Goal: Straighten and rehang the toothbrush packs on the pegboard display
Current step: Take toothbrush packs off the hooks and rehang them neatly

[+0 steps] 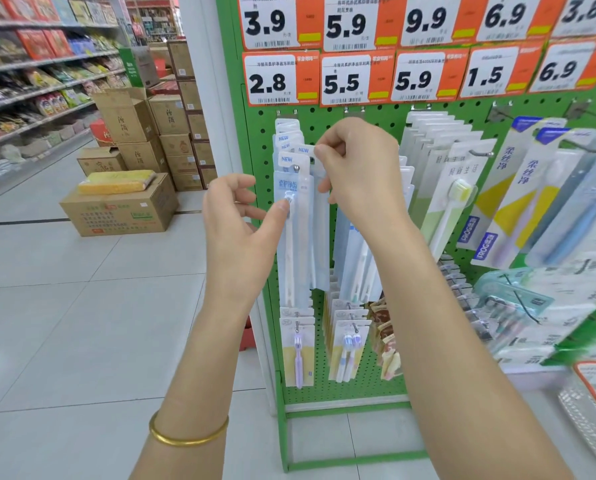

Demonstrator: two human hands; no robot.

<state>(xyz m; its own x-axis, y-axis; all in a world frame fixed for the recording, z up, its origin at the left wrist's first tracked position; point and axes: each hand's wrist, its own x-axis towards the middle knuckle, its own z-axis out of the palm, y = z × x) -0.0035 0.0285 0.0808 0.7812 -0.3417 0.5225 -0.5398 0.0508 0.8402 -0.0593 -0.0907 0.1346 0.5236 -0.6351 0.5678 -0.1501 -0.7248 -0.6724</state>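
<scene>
step judged: rehanging | offset pack is pinched at its header by right hand, so it can be lined up with peg | front pack on pegboard is steadied by left hand thumb, other fingers loosely curled, empty

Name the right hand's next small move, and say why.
Probably guide the loose pack onto the peg tip: the right hand pinches its top beside that tip, while the left hand steadies the front pack hanging there with its thumb.
</scene>
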